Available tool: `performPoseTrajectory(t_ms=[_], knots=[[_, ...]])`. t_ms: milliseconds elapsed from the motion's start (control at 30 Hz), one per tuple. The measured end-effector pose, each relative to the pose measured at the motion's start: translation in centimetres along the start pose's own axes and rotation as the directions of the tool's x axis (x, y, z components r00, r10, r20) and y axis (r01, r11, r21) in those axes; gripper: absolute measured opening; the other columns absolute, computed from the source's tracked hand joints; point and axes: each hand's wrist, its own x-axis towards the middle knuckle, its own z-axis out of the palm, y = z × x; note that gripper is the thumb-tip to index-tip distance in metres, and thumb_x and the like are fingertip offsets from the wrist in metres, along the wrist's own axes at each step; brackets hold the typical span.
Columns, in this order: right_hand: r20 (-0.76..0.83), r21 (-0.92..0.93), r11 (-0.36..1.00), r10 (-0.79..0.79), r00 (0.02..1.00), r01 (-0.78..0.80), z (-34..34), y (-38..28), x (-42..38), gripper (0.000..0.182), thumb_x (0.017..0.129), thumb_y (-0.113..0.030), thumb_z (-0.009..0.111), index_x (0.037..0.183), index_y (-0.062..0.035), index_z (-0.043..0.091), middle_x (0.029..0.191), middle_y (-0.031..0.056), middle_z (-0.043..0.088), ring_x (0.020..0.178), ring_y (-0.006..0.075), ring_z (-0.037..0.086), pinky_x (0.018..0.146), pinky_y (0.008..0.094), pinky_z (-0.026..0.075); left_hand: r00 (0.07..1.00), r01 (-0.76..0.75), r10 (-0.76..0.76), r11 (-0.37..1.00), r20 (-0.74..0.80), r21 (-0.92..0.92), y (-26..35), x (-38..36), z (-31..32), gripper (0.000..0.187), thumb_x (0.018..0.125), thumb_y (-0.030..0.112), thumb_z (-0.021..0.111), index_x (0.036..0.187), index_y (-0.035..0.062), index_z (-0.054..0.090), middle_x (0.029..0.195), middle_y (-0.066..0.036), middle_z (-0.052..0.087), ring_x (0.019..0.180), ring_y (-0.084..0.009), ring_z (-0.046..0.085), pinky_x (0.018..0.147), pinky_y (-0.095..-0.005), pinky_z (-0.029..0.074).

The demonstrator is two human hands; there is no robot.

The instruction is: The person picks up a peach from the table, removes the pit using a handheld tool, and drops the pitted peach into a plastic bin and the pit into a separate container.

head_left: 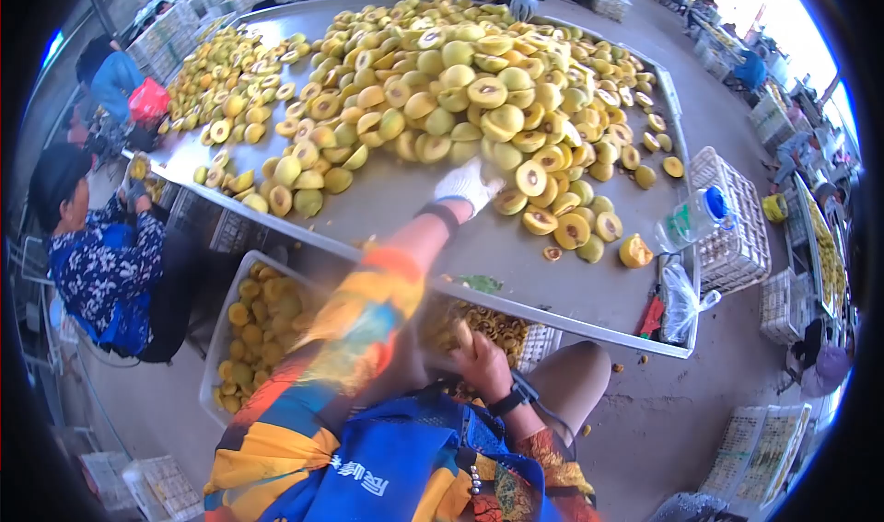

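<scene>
My left hand (468, 189), in a white glove, reaches over the metal table to the near edge of a heap of halved yellow peaches (456, 75). Its fingers are stretched out beside a cut half (531, 179) that shows its brown middle; no fruit shows in the hand. Low at my lap, my bare right hand (483, 370) is closed, a dark watch on its wrist. Something tan sticks up from its fingers, too blurred to name. Just beyond it, a white basket (543, 345) holds brown pit pieces (497, 324).
A tub (218, 356) of yellow fruit halves stands below the table's raised rim (552, 332). On the table's right lie a plastic jug (686, 220), a clear bag (680, 292) and a red object (651, 318). Crates (732, 218) flank it. A co-worker (110, 246) sits at left.
</scene>
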Motion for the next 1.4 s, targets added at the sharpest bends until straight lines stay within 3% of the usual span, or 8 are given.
performPoseTrajectory(t_ms=[200,300,400,667,800,900,1033,1400], knots=[[-0.177,0.059,0.998,0.027,0.984,-0.017,-1.8,-0.2,-2.2,0.021,0.076,-0.017,0.061,0.088,-0.0022,0.053,0.062,0.0178,0.058,0.058,0.0300,0.062,0.052,0.0374,0.047,0.925,0.374,-0.300,0.596,0.235,-0.711,-1.0,1.1,3.0,0.056,0.070,0.005,0.062,0.123,0.0023,0.045,0.100,-0.012,0.060,0.075,-0.0218,0.062,0.051,-0.0298,0.050],[-0.031,0.389,0.854,0.385,0.922,-0.344,-3.8,-1.1,0.6,0.055,0.078,-0.021,0.061,0.125,0.0005,0.040,0.110,0.0258,0.054,0.096,0.0324,0.059,0.081,0.0380,0.048,0.918,0.332,-0.006,0.559,0.397,-0.759,-1.0,-4.2,-2.6,0.066,0.068,-0.004,0.058,0.130,-0.0001,0.036,0.109,-0.011,0.057,0.082,-0.0196,0.060,0.050,-0.0297,0.051],[-0.415,0.316,0.941,0.024,0.910,0.119,-1.4,2.4,5.1,0.040,0.082,-0.015,0.061,0.114,0.0016,0.042,0.068,0.0055,0.057,0.049,0.0083,0.051,0.043,0.0216,0.042,0.938,0.211,0.133,0.512,0.320,-0.832,-0.6,-10.2,-6.0,0.068,0.067,-0.004,0.059,0.131,-0.0021,0.035,0.118,-0.009,0.051,0.095,-0.0175,0.056,0.063,-0.0281,0.052],[-0.020,0.952,0.291,0.370,0.929,-0.095,-0.1,-4.4,6.7,0.015,0.091,-0.022,0.052,0.094,-0.0079,0.047,0.061,0.0041,0.051,0.038,0.0078,0.035,0.035,0.0234,0.033,0.994,0.050,0.079,0.314,0.078,-0.948,-1.2,-18.0,-5.8,0.049,0.087,0.019,0.058,0.128,-0.0006,0.040,0.123,-0.008,0.049,0.110,-0.0140,0.047,0.093,-0.0264,0.038],[-0.288,0.495,0.867,0.093,0.953,0.065,2.8,-2.8,5.5,0.019,0.088,-0.024,0.054,0.092,-0.0055,0.048,0.061,0.0079,0.055,0.043,0.0188,0.047,0.039,0.0300,0.038,0.973,0.086,-0.228,0.195,0.040,-0.977,-0.2,-18.5,-3.3,0.043,0.095,0.033,0.042,0.121,-0.0004,0.046,0.112,-0.008,0.054,0.101,-0.0149,0.051,0.088,-0.0262,0.042],[-0.348,0.092,0.992,-0.053,0.936,0.090,1.1,-4.9,3.6,0.023,0.084,-0.023,0.058,0.088,-0.0025,0.049,0.065,0.0173,0.059,0.054,0.0354,0.058,0.048,0.0387,0.045,0.927,0.201,-0.252,-0.290,0.277,-0.936,-2.2,-17.5,-2.2,0.039,0.094,0.033,0.043,0.114,-0.0005,0.050,0.104,-0.007,0.055,0.093,-0.0137,0.054,0.083,-0.0255,0.045],[-0.106,0.027,0.999,0.042,0.994,-0.039,-0.1,-6.1,2.5,0.024,0.081,-0.022,0.059,0.089,-0.0015,0.049,0.069,0.0243,0.059,0.066,0.0430,0.058,0.055,0.0443,0.046,0.960,0.103,-0.267,0.041,0.088,-0.994,-2.3,-18.0,-2.5,0.035,0.094,0.030,0.044,0.111,0.0001,0.051,0.098,-0.006,0.056,0.088,-0.0116,0.054,0.079,-0.0240,0.045],[0.009,0.074,0.992,0.102,0.995,-0.103,1.4,-5.3,2.1,0.020,0.079,-0.011,0.054,0.090,0.0028,0.044,0.068,0.0281,0.056,0.070,0.0455,0.056,0.061,0.0497,0.045,0.973,0.056,-0.226,0.085,0.036,-0.995,-2.0,-18.1,-2.4,0.022,0.088,0.014,0.055,0.103,-0.0008,0.058,0.084,-0.006,0.061,0.074,-0.0117,0.057,0.065,-0.0231,0.047]])
